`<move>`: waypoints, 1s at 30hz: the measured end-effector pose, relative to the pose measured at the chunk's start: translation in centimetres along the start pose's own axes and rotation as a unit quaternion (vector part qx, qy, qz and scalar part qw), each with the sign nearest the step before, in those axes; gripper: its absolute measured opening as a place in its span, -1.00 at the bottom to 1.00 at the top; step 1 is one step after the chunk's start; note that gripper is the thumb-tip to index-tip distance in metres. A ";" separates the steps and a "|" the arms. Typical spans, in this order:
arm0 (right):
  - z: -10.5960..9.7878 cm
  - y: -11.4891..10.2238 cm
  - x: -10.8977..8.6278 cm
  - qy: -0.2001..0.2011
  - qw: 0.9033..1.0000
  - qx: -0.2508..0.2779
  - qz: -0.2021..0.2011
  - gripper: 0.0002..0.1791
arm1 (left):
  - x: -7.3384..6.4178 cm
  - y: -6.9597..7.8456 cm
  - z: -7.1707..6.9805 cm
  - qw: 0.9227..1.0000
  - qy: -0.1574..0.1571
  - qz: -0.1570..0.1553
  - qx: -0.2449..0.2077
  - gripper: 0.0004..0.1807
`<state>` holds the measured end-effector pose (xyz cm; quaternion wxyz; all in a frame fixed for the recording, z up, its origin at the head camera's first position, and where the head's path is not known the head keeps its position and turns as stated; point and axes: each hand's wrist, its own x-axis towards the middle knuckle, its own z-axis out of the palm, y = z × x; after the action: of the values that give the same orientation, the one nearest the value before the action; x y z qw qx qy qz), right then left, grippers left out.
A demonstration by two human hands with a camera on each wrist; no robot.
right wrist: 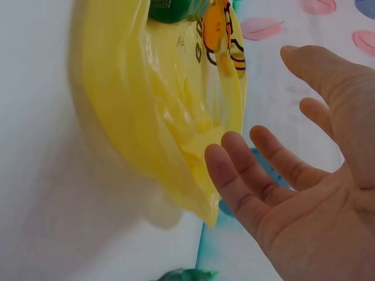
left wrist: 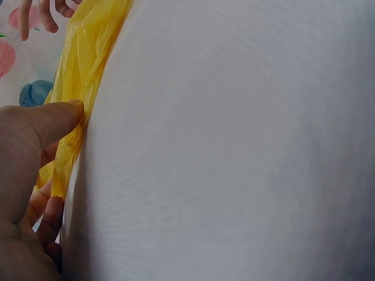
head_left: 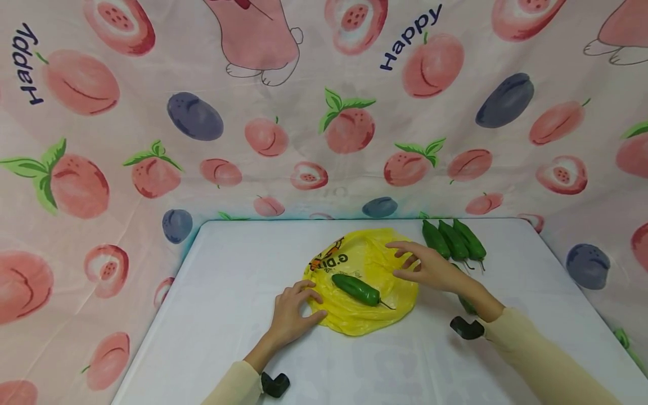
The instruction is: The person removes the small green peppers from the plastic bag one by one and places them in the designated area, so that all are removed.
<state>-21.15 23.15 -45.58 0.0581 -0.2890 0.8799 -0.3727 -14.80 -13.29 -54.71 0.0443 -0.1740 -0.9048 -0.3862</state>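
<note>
A yellow plastic bag (head_left: 349,320) with dark print lies spread on the white table. One green chili pepper (head_left: 356,289) is on the bag, its stem pointing right. My left hand (head_left: 293,315) touches the bag's left edge, thumb and fingers spread apart. In the left wrist view the thumb (left wrist: 64,117) rests against the yellow plastic. Over the bag's right side hovers my right hand (head_left: 427,265), fingers loosely bent and holding nothing. The right wrist view shows its fingers (right wrist: 240,187) close to the bag's edge, with the pepper's green end (right wrist: 170,10) beyond.
Three green chili peppers (head_left: 454,240) lie side by side at the back right of the table (head_left: 228,264). Another pepper (head_left: 467,305) is partly hidden under the right forearm. Behind the table hangs a fruit-printed cloth (head_left: 304,124).
</note>
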 end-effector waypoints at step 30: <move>4.3 -1.5 3.9 -0.098 0.994 0.036 0.021 -0.31 | 0.0 -0.1 0.1 1.000 -0.002 -0.004 -0.002 -0.79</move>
<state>-22.27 17.52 -47.16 0.1622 -0.3038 0.8618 -0.3723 -14.85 -13.32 -54.87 0.0407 -0.1714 -0.9048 -0.3876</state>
